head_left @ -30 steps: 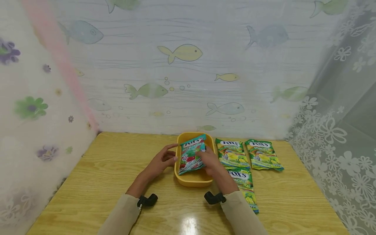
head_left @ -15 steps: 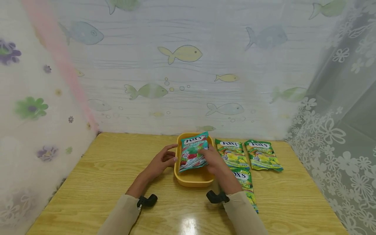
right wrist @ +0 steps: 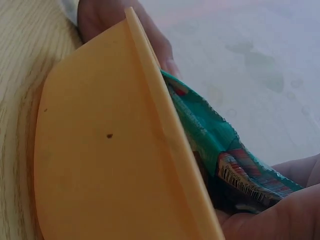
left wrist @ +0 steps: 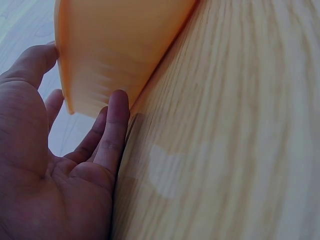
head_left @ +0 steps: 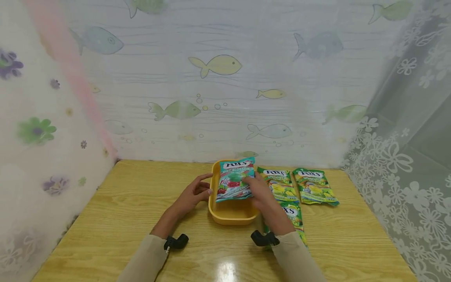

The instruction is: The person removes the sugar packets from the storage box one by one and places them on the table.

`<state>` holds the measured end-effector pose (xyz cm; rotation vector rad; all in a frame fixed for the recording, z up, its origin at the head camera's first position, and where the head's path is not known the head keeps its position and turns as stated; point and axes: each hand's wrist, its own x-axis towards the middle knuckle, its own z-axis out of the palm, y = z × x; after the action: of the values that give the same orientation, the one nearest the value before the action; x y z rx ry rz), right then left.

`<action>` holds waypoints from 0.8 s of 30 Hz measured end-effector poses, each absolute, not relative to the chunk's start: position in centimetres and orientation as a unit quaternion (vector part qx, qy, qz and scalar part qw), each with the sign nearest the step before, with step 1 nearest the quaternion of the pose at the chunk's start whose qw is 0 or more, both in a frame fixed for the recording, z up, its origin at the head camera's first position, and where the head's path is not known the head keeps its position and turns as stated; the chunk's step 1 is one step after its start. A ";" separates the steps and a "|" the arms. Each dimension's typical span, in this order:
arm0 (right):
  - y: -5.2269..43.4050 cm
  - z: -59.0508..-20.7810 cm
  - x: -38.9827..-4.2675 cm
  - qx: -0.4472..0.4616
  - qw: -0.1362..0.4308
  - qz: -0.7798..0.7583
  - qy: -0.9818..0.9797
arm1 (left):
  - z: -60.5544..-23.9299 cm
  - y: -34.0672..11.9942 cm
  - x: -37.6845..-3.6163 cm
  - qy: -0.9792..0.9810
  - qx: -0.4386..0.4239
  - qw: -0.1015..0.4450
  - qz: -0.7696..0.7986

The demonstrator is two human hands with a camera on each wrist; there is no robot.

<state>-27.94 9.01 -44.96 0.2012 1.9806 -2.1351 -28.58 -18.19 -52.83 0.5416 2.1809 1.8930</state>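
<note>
In the head view my right hand [head_left: 260, 191] holds a teal candy bag [head_left: 235, 179] labelled Fox's Mint Blossom by its right edge, thumb on its front. The bag is tilted over the yellow plastic tub [head_left: 233, 220], whose front inside shows below it. In the right wrist view the teal bag [right wrist: 210, 127] rises past the tub's rim, its barcode side near my fingers. My left hand [head_left: 192, 194] is at the tub's left side. The left wrist view shows its thumb at the rim and its other fingers fairly straight beside the outer wall [left wrist: 110, 55].
Two green and yellow Fox's Spring Tea bags [head_left: 314, 187] lie on the wooden table [head_left: 137, 199] right of the tub. A third green bag [head_left: 294, 219] lies nearer, partly hidden by my right forearm. A fish-patterned curtain [head_left: 225, 117] hangs behind the table.
My right hand has moved right with the teal bag, which has shifted up and to the right over the tub. My left hand has stayed at the tub's side.
</note>
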 end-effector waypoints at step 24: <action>11.8 -43.8 -26.5 0.031 0.147 -0.738 0.658 | -53.0 -18.2 -28.5 0.754 0.182 0.093 0.624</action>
<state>-26.51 11.79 -43.77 0.0904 1.8933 -2.1240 -28.49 -18.17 -53.01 0.5414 2.2383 1.8514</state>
